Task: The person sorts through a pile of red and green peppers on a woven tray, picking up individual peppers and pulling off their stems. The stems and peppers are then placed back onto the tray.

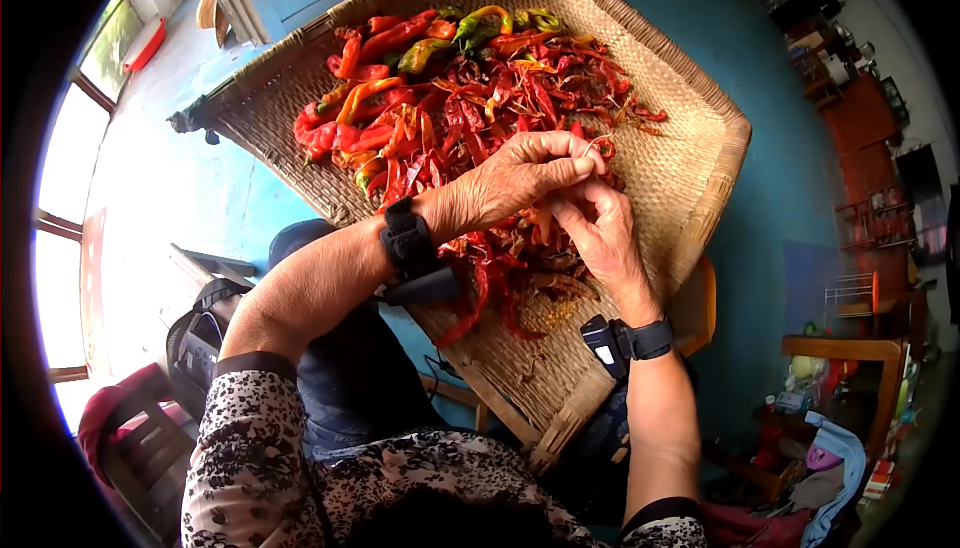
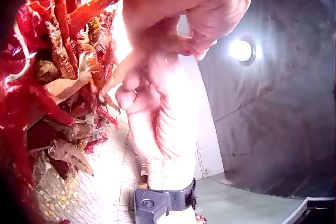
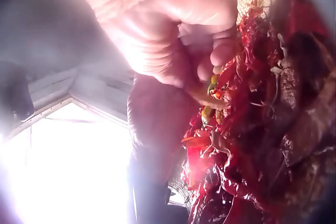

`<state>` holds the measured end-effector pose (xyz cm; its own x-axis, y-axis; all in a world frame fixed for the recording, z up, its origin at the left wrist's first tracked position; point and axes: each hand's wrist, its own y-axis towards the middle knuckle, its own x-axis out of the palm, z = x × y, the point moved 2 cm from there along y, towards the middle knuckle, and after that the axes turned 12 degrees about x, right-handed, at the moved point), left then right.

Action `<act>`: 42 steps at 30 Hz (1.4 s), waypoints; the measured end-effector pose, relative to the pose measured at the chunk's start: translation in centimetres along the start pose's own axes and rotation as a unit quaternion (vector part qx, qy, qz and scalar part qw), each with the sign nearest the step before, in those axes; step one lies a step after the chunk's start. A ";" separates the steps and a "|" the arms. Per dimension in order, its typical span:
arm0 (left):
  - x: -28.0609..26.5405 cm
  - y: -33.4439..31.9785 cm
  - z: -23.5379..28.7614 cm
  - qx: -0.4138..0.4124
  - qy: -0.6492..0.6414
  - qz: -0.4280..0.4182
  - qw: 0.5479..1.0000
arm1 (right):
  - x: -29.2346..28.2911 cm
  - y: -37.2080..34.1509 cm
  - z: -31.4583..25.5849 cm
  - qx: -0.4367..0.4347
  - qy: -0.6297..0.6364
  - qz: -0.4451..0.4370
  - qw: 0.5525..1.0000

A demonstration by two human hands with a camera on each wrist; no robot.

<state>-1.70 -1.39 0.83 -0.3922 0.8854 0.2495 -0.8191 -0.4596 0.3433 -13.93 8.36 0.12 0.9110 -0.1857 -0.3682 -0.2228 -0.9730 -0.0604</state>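
Observation:
My left hand (image 1: 540,170) and right hand (image 1: 605,233) meet above a heap of red chili peppers (image 1: 470,113) in a woven tray (image 1: 690,138). Between their fingers they pinch one pale orange, dried-looking chili pepper (image 2: 126,66), whose tapered end points down toward the heap. A thin stem shows by the left fingertips in the head view. In the left wrist view, the left thumb presses near a small red bit, while the right fingers curl beneath. Much of the pepper is hidden by the fingers; its tan end (image 3: 207,98) shows in the right wrist view.
Glossy red and green peppers (image 1: 430,53) lie on the tray's far left part; shrivelled ones (image 1: 600,78) lie toward the right. Loose yellow seeds (image 1: 570,310) are scattered near the front. A wooden chair (image 1: 850,348) with cloths stands at the right, another seat (image 1: 140,438) at the left.

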 end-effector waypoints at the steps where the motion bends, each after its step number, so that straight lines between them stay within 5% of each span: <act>1: 0.0 0.0 -0.1 0.017 -0.010 0.006 1.000 | 0.0 -0.1 -0.2 -0.009 -0.001 -0.004 1.000; 3: -0.6 0.3 0.4 -0.005 -0.080 0.106 0.991 | -1.3 -1.2 -1.6 -0.012 -0.076 0.057 0.995; 7: -2.4 0.6 1.2 0.061 0.020 0.134 0.989 | -2.1 -2.4 -1.4 -0.027 0.103 0.033 0.994; 10: -3.5 0.4 0.6 0.059 0.202 0.133 0.969 | -6.5 -4.0 -1.6 -0.076 -0.055 0.236 0.967; 12: -3.3 0.5 0.2 0.147 0.537 -0.039 0.830 | -10.9 -5.1 -0.6 -0.075 -0.152 0.342 0.924; 14: -2.1 -0.1 -0.3 0.130 0.589 -0.065 0.795 | -14.3 -6.2 1.0 -0.078 -0.153 0.397 0.902; 16: -1.5 -0.9 -1.4 0.097 0.669 -0.109 0.729 | -16.6 -7.8 2.2 0.028 -0.250 0.421 0.871; 18: -1.7 -0.9 -2.1 0.092 0.678 -0.126 0.718 | -17.5 -8.9 3.1 0.100 -0.312 0.416 0.848; 20: -2.0 -0.8 -2.2 0.086 0.688 -0.143 0.707 | -17.2 -9.6 3.9 0.313 -0.494 0.305 0.751; 22: -2.0 -0.4 -1.6 0.040 0.702 -0.175 0.689 | -16.0 -9.6 3.3 0.184 -0.473 0.337 0.793; 23: -1.8 -0.3 -1.2 0.040 0.702 -0.175 0.689 | -15.4 -8.9 3.0 0.097 -0.465 0.373 0.797; 25: -1.6 -0.1 -0.4 0.065 0.635 -0.123 0.760 | -12.7 -7.2 0.8 0.020 -0.286 0.348 0.893; 26: -1.5 0.0 -0.2 0.063 0.636 -0.123 0.759 | -11.3 -6.1 1.1 -0.005 -0.240 0.321 0.916; 28: -1.2 0.1 0.5 0.142 0.491 -0.067 0.857 | -7.6 -4.5 0.0 0.007 -0.159 0.213 0.964; 31: -0.7 0.0 1.6 0.174 0.406 -0.082 0.893 | -3.4 -2.8 -1.2 0.006 -0.039 0.142 0.989; 37: -0.5 -0.2 0.8 0.172 0.359 -0.109 0.911 | -3.0 -2.3 -1.3 -0.022 -0.011 0.141 0.990; 39: -0.8 -0.1 0.2 0.163 0.420 -0.096 0.887 | -4.3 -2.9 -1.1 -0.019 0.055 0.209 0.976; 42: -1.2 0.2 0.0 0.088 0.471 -0.106 0.871 | -9.5 -4.6 0.2 -0.060 -0.053 0.344 0.936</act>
<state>-1.33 -2.56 0.59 -0.4771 0.5779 -0.6621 -0.8707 -0.2083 0.4455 -21.59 14.67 3.72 0.5260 -0.7646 -0.3724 -0.6970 -0.6385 0.3264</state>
